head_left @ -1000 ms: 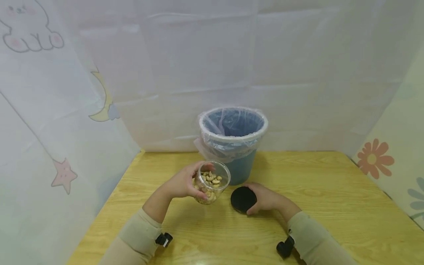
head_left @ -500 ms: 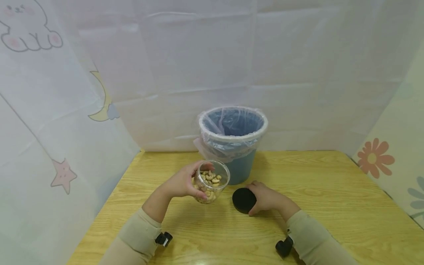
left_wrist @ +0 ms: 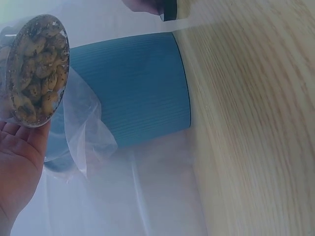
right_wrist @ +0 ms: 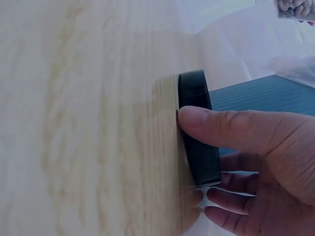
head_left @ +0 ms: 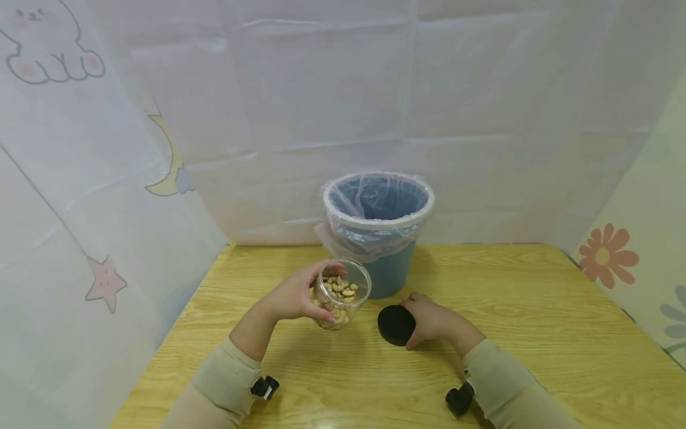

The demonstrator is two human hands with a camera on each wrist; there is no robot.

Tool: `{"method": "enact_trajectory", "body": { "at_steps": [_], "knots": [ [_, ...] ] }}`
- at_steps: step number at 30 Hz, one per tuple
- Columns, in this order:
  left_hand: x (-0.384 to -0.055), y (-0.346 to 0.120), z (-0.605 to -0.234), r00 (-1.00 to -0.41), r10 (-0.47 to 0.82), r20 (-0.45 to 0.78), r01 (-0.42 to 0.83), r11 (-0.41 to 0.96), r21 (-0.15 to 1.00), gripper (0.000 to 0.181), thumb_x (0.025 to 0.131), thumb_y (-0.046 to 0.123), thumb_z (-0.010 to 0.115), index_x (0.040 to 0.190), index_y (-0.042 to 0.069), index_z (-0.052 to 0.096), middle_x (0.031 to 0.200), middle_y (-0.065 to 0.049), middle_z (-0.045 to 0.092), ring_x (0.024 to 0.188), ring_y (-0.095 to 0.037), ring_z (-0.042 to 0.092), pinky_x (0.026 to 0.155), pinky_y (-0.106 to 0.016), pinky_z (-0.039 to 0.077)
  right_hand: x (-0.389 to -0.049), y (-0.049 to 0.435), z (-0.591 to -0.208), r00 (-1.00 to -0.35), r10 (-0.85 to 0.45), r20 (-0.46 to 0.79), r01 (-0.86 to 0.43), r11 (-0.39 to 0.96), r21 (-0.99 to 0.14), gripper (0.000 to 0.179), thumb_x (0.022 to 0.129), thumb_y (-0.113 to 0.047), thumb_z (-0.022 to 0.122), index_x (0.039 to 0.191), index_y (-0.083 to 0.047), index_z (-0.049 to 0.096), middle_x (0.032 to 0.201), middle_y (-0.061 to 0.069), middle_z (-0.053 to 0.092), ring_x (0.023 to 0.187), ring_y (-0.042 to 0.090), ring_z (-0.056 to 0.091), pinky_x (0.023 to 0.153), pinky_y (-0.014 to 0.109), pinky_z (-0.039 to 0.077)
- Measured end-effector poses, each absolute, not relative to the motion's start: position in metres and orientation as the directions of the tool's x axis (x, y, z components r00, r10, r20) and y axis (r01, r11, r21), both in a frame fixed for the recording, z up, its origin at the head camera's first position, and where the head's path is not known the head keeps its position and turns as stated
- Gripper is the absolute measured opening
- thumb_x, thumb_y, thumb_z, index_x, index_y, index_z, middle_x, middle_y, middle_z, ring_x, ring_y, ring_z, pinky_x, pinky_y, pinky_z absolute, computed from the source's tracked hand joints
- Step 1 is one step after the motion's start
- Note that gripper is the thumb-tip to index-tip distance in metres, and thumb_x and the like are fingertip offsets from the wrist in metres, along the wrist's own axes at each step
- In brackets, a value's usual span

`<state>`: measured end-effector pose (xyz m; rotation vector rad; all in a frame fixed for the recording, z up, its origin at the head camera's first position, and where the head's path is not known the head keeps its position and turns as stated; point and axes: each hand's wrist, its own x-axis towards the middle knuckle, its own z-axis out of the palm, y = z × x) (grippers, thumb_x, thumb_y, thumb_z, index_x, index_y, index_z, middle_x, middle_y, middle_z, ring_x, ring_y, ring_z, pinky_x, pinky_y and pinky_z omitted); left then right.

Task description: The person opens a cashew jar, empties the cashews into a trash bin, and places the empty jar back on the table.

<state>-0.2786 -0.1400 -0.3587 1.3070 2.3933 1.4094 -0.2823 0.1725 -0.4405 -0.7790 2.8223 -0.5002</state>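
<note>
My left hand (head_left: pixel 300 295) grips a clear plastic jar (head_left: pixel 360 302) from its left side, thumb in front and fingers behind. The jar is uncovered and leans a little toward me. Cashews (head_left: pixel 340 291) fill its lower part, and the left wrist view shows its base (left_wrist: pixel 40 71) raised well above the tabletop. To the right, my right hand (head_left: pixel 433 320) pinches the edge of a round black lid (head_left: pixel 395 325). In the right wrist view the thumb presses the side of the lid (right_wrist: pixel 197 132), which lies flat on the wood; the other fingers are partly behind it.
A blue trash bin (head_left: pixel 393 271) with a white rim and a clear plastic liner stands just behind the jar and lid. Pale printed sheets (head_left: pixel 268 119) hang at the back and both sides of the wooden table (head_left: pixel 343 381).
The black lid has shifted slightly right and come down from a slight tilt to lying flat, with my right hand still on its edge. My left hand and the jar have hardly moved.
</note>
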Motion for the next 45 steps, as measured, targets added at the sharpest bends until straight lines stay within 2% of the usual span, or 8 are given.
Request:
{"method": "enact_trajectory", "body": {
  "at_steps": [6,11,19,25,34,41,45],
  "knots": [
    [-0.276,-0.141,-0.356,-0.646,0.689,0.327,0.607,0.205,0.767,0.089,0.057,0.016,0.088,0.133,0.008,0.042,0.125,-0.007,0.054,0.117,-0.017,0.048,0.096,-0.034,0.04,-0.282,0.177,-0.434,-0.832,-0.537,-0.136,-0.442,0.792,-0.421,0.089,0.06,-0.033,0.085,0.131,0.002,0.044,0.122,0.016,0.043,0.109,0.033,0.045,0.086,0.047,0.042],
    [-0.279,-0.141,-0.359,-0.655,0.682,0.326,0.605,0.214,0.767,0.091,0.056,0.018,0.088,0.134,0.013,0.042,0.125,0.0,0.054,0.117,-0.014,0.049,0.097,-0.034,0.04,-0.285,0.182,-0.428,-0.81,-0.573,-0.129,-0.485,0.776,-0.403,0.089,0.067,-0.038,0.079,0.134,0.004,0.04,0.131,0.023,0.039,0.119,0.04,0.039,0.093,0.051,0.038],
    [-0.269,-0.139,-0.344,-0.621,0.701,0.351,0.633,0.185,0.752,0.089,0.058,0.007,0.085,0.133,-0.001,0.039,0.126,-0.019,0.051,0.118,-0.031,0.047,0.096,-0.036,0.04,-0.286,0.188,-0.42,-0.805,-0.587,-0.085,-0.5,0.748,-0.437,0.081,0.073,-0.04,0.075,0.134,0.002,0.041,0.13,0.021,0.041,0.119,0.039,0.04,0.094,0.052,0.037],
    [-0.261,-0.137,-0.333,-0.628,0.698,0.344,0.622,0.185,0.761,0.085,0.058,0.003,0.084,0.13,-0.006,0.04,0.124,-0.022,0.051,0.116,-0.034,0.047,0.095,-0.038,0.041,-0.288,0.192,-0.41,-0.807,-0.591,0.006,-0.533,0.723,-0.44,0.071,0.076,-0.041,0.071,0.131,-0.004,0.046,0.129,0.016,0.045,0.119,0.034,0.043,0.094,0.05,0.038],
    [-0.26,-0.136,-0.333,-0.649,0.663,0.374,0.635,0.201,0.746,0.086,0.057,0.003,0.084,0.13,-0.005,0.04,0.124,-0.021,0.051,0.114,-0.031,0.048,0.095,-0.04,0.04,-0.295,0.202,-0.394,-0.79,-0.57,0.227,-0.61,0.685,-0.398,0.06,0.079,-0.036,0.07,0.125,-0.004,0.051,0.123,0.013,0.053,0.114,0.033,0.047,0.092,0.049,0.039],
    [-0.261,-0.136,-0.334,-0.715,0.595,0.366,0.567,0.186,0.803,0.085,0.059,-0.002,0.082,0.132,-0.005,0.038,0.127,-0.022,0.048,0.114,-0.031,0.047,0.095,-0.036,0.04,-0.295,0.207,-0.379,-0.792,-0.518,0.322,-0.61,0.659,-0.44,0.052,0.081,-0.028,0.07,0.124,-0.006,0.052,0.123,0.013,0.052,0.114,0.031,0.047,0.087,0.048,0.043],
    [-0.262,-0.137,-0.335,-0.733,0.563,0.382,0.543,0.146,0.827,0.083,0.06,-0.005,0.08,0.131,-0.006,0.037,0.128,-0.026,0.046,0.115,-0.034,0.046,0.093,-0.031,0.042,-0.295,0.211,-0.372,-0.796,-0.486,0.362,-0.605,0.66,-0.445,0.05,0.081,-0.023,0.07,0.124,-0.006,0.051,0.123,0.014,0.05,0.113,0.031,0.047,0.087,0.048,0.043]
  ]
}}
